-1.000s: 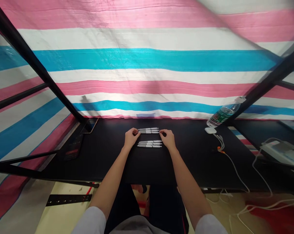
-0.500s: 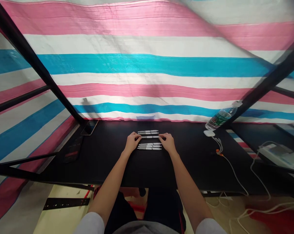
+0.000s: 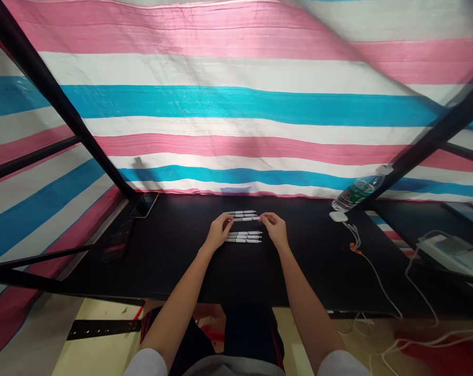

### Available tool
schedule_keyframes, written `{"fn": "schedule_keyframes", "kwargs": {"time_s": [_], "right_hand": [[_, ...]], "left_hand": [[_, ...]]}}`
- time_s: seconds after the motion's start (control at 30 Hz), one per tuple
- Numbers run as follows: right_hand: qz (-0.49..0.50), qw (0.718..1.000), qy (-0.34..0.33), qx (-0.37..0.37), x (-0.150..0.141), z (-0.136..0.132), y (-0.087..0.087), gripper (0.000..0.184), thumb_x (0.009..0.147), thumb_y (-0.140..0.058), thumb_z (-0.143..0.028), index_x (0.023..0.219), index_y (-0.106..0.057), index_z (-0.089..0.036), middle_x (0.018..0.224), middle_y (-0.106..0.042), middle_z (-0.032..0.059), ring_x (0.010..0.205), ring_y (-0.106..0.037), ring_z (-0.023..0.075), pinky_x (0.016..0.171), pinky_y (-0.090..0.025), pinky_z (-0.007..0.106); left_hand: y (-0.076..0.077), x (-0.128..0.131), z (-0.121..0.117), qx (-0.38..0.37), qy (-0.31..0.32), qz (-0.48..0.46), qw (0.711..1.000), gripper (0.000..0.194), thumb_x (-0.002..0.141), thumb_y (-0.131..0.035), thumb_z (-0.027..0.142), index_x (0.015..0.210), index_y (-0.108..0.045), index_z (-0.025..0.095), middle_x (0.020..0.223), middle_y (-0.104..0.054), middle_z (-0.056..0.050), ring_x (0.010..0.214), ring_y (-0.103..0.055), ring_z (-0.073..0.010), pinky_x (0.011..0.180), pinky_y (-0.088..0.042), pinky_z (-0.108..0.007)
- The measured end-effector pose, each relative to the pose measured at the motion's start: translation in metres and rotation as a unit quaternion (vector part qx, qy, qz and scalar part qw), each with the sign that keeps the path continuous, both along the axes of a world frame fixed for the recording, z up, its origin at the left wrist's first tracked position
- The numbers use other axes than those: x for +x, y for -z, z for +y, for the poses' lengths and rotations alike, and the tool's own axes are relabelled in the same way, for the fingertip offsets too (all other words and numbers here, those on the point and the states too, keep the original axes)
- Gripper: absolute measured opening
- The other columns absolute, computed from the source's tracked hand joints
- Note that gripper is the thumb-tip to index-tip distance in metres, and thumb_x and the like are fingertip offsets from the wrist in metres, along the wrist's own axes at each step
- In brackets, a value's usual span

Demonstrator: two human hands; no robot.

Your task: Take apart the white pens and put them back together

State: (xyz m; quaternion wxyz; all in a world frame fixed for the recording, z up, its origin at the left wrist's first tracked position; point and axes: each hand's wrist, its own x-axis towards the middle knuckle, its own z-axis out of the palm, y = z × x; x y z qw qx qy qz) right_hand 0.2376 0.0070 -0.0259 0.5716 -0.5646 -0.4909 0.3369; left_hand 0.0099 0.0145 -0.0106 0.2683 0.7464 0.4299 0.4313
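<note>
A white pen [image 3: 246,219] lies crosswise between my two hands, just in front of the far pens. My left hand [image 3: 219,231] is closed, its thumb and fingers pinching the pen's left end. At the other end my right hand [image 3: 275,230] has its fingertips closed on the tip of the same pen. Beyond it, a pair of white pens [image 3: 244,212] lies side by side on the black table [image 3: 173,250]. Nearer to me sits a row of several white pens [image 3: 244,237], parallel to the held one; my left hand partly covers their left ends.
A smartphone [image 3: 145,205] lies at the back left, with a dark flat object [image 3: 119,241] near it. To the right a water bottle [image 3: 359,189] leans by the frame post, beside a white charger [image 3: 338,216] with cables. Striped sheeting [image 3: 236,104] hangs behind the table.
Both hands have shifted slightly right with the pen, which now sits closer to the far pair. My view has moved a little.
</note>
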Motion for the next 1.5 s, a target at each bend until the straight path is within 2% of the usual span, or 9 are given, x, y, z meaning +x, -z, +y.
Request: {"fn": "schedule_keyframes", "kwargs": {"time_s": [0.1, 0.23, 0.47, 0.63, 0.7, 1.03, 1.17, 1.3, 1.5], "right_hand": [[0.023, 1.0, -0.006, 0.009, -0.004, 0.001, 0.001, 0.036, 0.07, -0.07, -0.05, 0.088, -0.068, -0.019, 0.076, -0.072, 0.0055, 0.08, -0.069, 0.0245, 0.077, -0.053, 0.037], [0.054, 0.998, -0.022, 0.0, -0.009, 0.001, 0.001, 0.037, 0.069, -0.071, -0.047, 0.093, -0.072, -0.02, 0.091, -0.074, 0.0072, 0.092, -0.068, 0.0255, 0.084, -0.053, 0.039], [0.043, 0.998, -0.048, 0.023, -0.012, -0.002, -0.002, 0.035, 0.071, -0.07, -0.048, 0.09, -0.072, -0.018, 0.088, -0.072, 0.007, 0.085, -0.067, 0.0227, 0.081, -0.053, 0.036], [0.044, 0.997, -0.05, 0.025, -0.015, -0.002, -0.003, 0.036, 0.075, -0.066, -0.05, 0.09, -0.068, -0.018, 0.076, -0.069, 0.0052, 0.076, -0.066, 0.0205, 0.073, -0.052, 0.034], [0.049, 0.997, -0.049, 0.027, -0.015, -0.002, -0.004, 0.035, 0.074, -0.066, -0.051, 0.089, -0.067, -0.019, 0.078, -0.069, 0.0053, 0.078, -0.066, 0.0206, 0.073, -0.052, 0.034], [0.043, 0.997, -0.051, 0.049, -0.016, -0.003, -0.005, 0.03, 0.072, -0.071, -0.047, 0.081, -0.065, -0.018, 0.077, -0.067, 0.0041, 0.071, -0.061, 0.0172, 0.068, -0.051, 0.031], [-0.029, 0.994, -0.059, 0.086, -0.018, -0.006, -0.006, 0.023, 0.079, -0.064, -0.037, 0.093, -0.068, -0.019, 0.093, -0.068, 0.0061, 0.069, -0.058, 0.0146, 0.066, -0.05, 0.029], [-0.15, 0.979, -0.035, 0.133, -0.022, -0.01, -0.009, 0.019, 0.084, -0.057, -0.028, 0.096, -0.071, -0.021, 0.094, -0.064, 0.0046, 0.058, -0.049, 0.0108, 0.06, -0.047, 0.028], [-0.229, 0.951, -0.031, 0.203, -0.025, -0.01, -0.007, 0.021, 0.089, -0.054, -0.024, 0.102, -0.07, -0.023, 0.092, -0.06, 0.0054, 0.086, -0.06, 0.0185, 0.079, -0.052, 0.033]], "left_hand": [[-0.001, -0.003, 0.001, -0.012, -0.023, -0.036, 0.999, 0.017, 0.088, -0.053, 0.032, 0.095, -0.063, 0.019, 0.09, -0.065, -0.005, 0.071, -0.057, -0.0141, 0.068, -0.047, -0.027], [0.0, -0.006, 0.004, -0.046, -0.044, -0.083, 0.995, 0.021, 0.086, -0.056, 0.036, 0.094, -0.067, 0.019, 0.091, -0.068, -0.005, 0.073, -0.059, -0.0146, 0.071, -0.047, -0.027], [0.003, -0.006, 0.006, -0.081, -0.06, -0.102, 0.99, 0.034, 0.087, -0.053, 0.044, 0.077, -0.069, 0.016, 0.07, -0.065, -0.003, 0.066, -0.058, -0.015, 0.064, -0.044, -0.026], [-0.002, -0.004, 0.003, -0.13, -0.029, -0.172, 0.976, 0.035, 0.081, -0.063, 0.041, 0.105, -0.072, 0.016, 0.089, -0.072, -0.007, 0.076, -0.063, -0.0177, 0.07, -0.047, -0.028], [-0.003, -0.003, 0.002, -0.143, -0.018, -0.187, 0.972, 0.035, 0.079, -0.066, 0.038, 0.107, -0.071, 0.017, 0.092, -0.071, -0.006, 0.074, -0.062, -0.0168, 0.069, -0.047, -0.027], [-0.004, 0.0, 0.0, -0.141, -0.062, -0.204, 0.967, 0.029, 0.079, -0.065, 0.043, 0.078, -0.07, 0.015, 0.069, -0.064, -0.002, 0.065, -0.056, -0.0139, 0.063, -0.043, -0.024], [-0.005, 0.0, -0.001, -0.132, -0.054, -0.193, 0.971, 0.03, 0.08, -0.063, 0.044, 0.078, -0.068, 0.015, 0.07, -0.063, -0.002, 0.067, -0.056, -0.0142, 0.064, -0.042, -0.024], [-0.005, 0.0, -0.002, -0.13, -0.051, -0.187, 0.972, 0.03, 0.08, -0.063, 0.045, 0.082, -0.067, 0.015, 0.069, -0.061, -0.001, 0.065, -0.053, -0.0135, 0.062, -0.041, -0.024], [-0.004, 0.0, -0.003, -0.105, -0.069, -0.134, 0.983, 0.039, 0.085, -0.056, 0.047, 0.061, -0.057, 0.016, 0.054, -0.045, 0.003, 0.053, -0.041, -0.0099, 0.054, -0.031, -0.023]]}}
